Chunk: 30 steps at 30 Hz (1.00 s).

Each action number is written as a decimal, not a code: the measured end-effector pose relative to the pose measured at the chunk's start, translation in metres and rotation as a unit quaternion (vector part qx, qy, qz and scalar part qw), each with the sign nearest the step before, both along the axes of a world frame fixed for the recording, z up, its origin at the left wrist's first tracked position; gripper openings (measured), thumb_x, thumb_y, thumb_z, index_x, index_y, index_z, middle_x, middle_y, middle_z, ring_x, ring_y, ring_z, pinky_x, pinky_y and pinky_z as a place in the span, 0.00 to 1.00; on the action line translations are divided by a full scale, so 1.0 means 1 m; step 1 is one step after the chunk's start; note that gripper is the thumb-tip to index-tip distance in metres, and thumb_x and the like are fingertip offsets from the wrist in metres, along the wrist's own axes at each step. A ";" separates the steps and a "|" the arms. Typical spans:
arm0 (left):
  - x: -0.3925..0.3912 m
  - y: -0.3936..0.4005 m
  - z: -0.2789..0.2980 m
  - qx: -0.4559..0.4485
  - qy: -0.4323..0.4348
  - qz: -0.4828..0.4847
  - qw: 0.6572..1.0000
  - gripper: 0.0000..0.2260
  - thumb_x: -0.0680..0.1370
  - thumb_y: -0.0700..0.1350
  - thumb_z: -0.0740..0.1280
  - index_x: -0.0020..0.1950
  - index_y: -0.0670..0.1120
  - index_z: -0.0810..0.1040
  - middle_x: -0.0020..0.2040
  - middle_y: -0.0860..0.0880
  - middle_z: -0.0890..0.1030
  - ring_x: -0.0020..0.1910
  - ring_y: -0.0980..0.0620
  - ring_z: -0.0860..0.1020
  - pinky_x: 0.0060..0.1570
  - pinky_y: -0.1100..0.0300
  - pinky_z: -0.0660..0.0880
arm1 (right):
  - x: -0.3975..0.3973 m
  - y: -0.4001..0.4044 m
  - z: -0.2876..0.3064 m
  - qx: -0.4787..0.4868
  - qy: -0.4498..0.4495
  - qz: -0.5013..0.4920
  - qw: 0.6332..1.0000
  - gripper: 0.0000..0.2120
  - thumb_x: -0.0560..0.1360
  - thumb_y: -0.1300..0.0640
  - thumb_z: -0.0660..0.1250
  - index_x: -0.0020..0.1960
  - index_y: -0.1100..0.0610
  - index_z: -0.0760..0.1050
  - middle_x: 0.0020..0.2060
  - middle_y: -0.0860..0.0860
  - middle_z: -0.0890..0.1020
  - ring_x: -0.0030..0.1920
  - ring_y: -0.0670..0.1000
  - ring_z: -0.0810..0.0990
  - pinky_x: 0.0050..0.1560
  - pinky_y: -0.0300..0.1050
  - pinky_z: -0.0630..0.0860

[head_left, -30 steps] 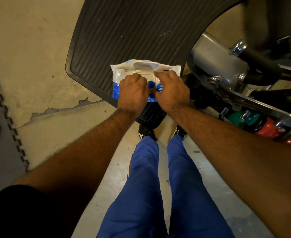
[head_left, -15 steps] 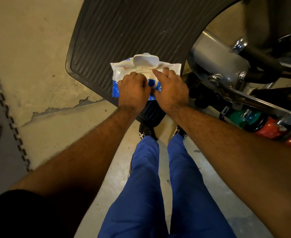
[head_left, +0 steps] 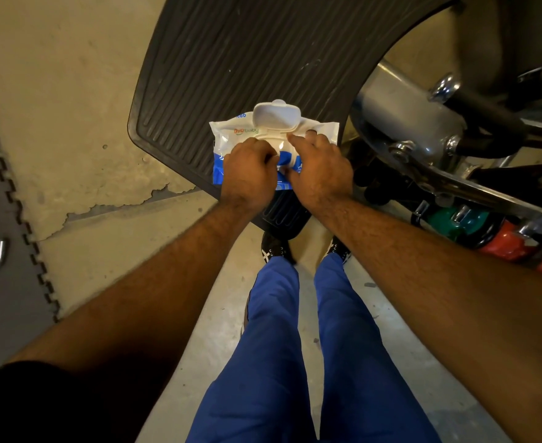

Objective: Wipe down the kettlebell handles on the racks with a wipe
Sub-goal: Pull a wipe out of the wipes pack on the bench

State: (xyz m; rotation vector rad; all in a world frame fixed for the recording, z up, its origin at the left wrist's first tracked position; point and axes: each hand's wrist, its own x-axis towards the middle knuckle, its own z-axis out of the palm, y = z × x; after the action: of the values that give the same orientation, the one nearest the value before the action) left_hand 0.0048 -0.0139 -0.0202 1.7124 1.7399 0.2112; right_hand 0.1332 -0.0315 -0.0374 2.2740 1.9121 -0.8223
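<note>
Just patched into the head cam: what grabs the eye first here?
Both hands, left hand and right hand, work a white-and-blue wipes pack at centre, its flip lid open, over a ribbed black mat. At right, green and red kettlebells sit low under chrome rack bars.
</note>
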 end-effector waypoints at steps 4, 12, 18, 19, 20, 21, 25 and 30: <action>-0.005 -0.002 -0.001 0.012 0.036 -0.006 0.999 0.09 0.81 0.48 0.66 0.54 0.44 0.80 0.54 0.46 0.81 0.55 0.49 0.77 0.61 0.53 0.75 | -0.001 0.000 0.000 -0.008 -0.009 0.005 1.000 0.31 0.79 0.40 0.65 0.79 0.47 0.62 0.76 0.53 0.67 0.71 0.56 0.69 0.62 0.54 0.75; 0.003 0.000 -0.003 0.022 0.019 0.001 1.000 0.11 0.81 0.47 0.64 0.50 0.43 0.82 0.49 0.45 0.82 0.50 0.49 0.77 0.58 0.52 0.75 | -0.003 0.000 0.001 -0.009 -0.007 0.001 1.000 0.30 0.79 0.42 0.66 0.78 0.48 0.63 0.75 0.54 0.68 0.71 0.57 0.70 0.62 0.55 0.77; -0.007 -0.010 -0.002 0.036 0.008 -0.021 0.999 0.09 0.80 0.49 0.67 0.53 0.43 0.79 0.51 0.45 0.80 0.51 0.49 0.75 0.55 0.55 0.73 | -0.003 0.002 0.010 -0.023 -0.014 0.003 1.000 0.30 0.80 0.42 0.65 0.79 0.48 0.61 0.77 0.54 0.66 0.72 0.57 0.69 0.63 0.55 0.76; -0.009 -0.011 -0.003 0.040 0.013 -0.023 0.999 0.10 0.79 0.48 0.69 0.55 0.43 0.79 0.53 0.45 0.80 0.54 0.48 0.76 0.57 0.55 0.74 | -0.004 0.001 0.011 -0.024 -0.018 0.004 1.000 0.30 0.80 0.42 0.65 0.79 0.48 0.61 0.77 0.54 0.65 0.72 0.57 0.69 0.63 0.55 0.75; -0.009 -0.010 -0.004 0.041 0.016 -0.021 0.999 0.12 0.78 0.48 0.69 0.58 0.44 0.78 0.56 0.45 0.80 0.56 0.47 0.76 0.59 0.54 0.74 | -0.004 0.000 0.011 -0.023 -0.019 0.003 1.000 0.30 0.80 0.42 0.65 0.79 0.48 0.61 0.77 0.54 0.65 0.73 0.57 0.68 0.63 0.55 0.75; -0.008 -0.009 -0.005 0.041 0.019 -0.019 0.999 0.13 0.78 0.48 0.69 0.61 0.44 0.78 0.58 0.45 0.80 0.58 0.47 0.76 0.60 0.53 0.74 | -0.005 0.000 0.012 -0.021 -0.020 0.002 1.000 0.30 0.80 0.42 0.65 0.79 0.47 0.61 0.77 0.54 0.65 0.73 0.57 0.68 0.64 0.54 0.75; 0.002 -0.001 -0.005 0.015 0.023 -0.012 1.000 0.11 0.82 0.47 0.64 0.58 0.44 0.81 0.56 0.45 0.81 0.57 0.48 0.77 0.61 0.57 0.72 | -0.006 0.000 0.010 -0.024 -0.030 0.004 0.999 0.31 0.80 0.42 0.66 0.79 0.47 0.61 0.77 0.54 0.66 0.73 0.57 0.68 0.62 0.54 0.75; -0.003 -0.002 0.001 -0.010 -0.054 0.015 0.998 0.09 0.81 0.45 0.64 0.50 0.41 0.80 0.50 0.44 0.81 0.50 0.50 0.78 0.55 0.59 0.74 | -0.005 -0.001 0.011 -0.025 -0.034 0.008 0.999 0.30 0.80 0.42 0.65 0.79 0.47 0.61 0.77 0.54 0.65 0.72 0.57 0.69 0.62 0.55 0.76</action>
State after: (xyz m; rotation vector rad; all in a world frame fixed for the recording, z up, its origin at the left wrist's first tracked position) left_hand 0.0022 -0.0162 -0.0193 1.6314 1.6841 0.2939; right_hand 0.1287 -0.0322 -0.0267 2.2243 1.8575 -0.7707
